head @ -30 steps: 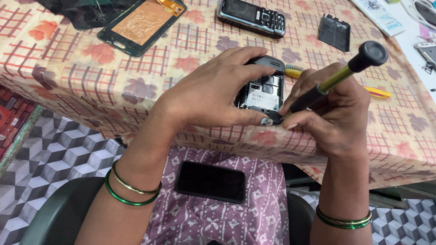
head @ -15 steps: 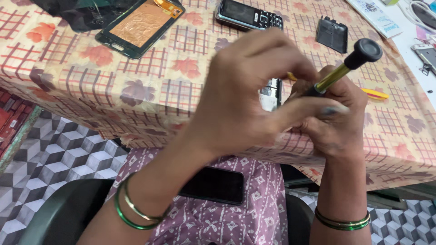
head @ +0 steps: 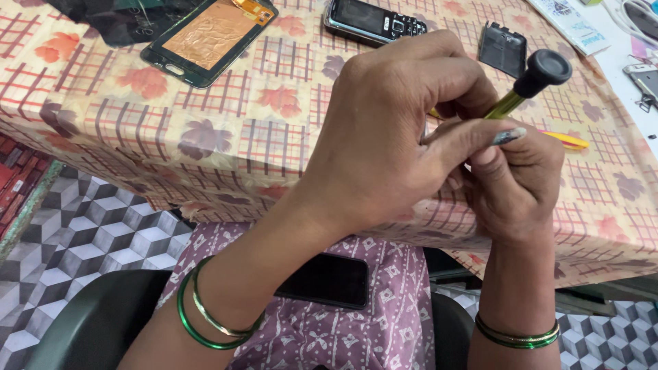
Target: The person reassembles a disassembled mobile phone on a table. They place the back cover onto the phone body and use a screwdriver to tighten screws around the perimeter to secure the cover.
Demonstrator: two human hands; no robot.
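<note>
— Above the table edge [head: 205, 185], what are the hands doing?

— The right hand [head: 521, 185] pinches a screwdriver [head: 531, 85] with a yellow shaft and black cap, tilted so the tip points down between the palms. The left hand [head: 391, 137] curls over the front, fingers pressed together, probably steadying whatever is being worked; it hides that thing, so I cannot tell what it grips.

— And nearby?

— A keypad phone [head: 373, 20], a copper-backed screen panel [head: 209, 34] and a black cover [head: 504, 48] lie within reach; a dark phone [head: 329, 279] rests on the lap.

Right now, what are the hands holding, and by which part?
The right hand grips a screwdriver by its yellow handle; the left hand covers whatever else it holds.
</note>
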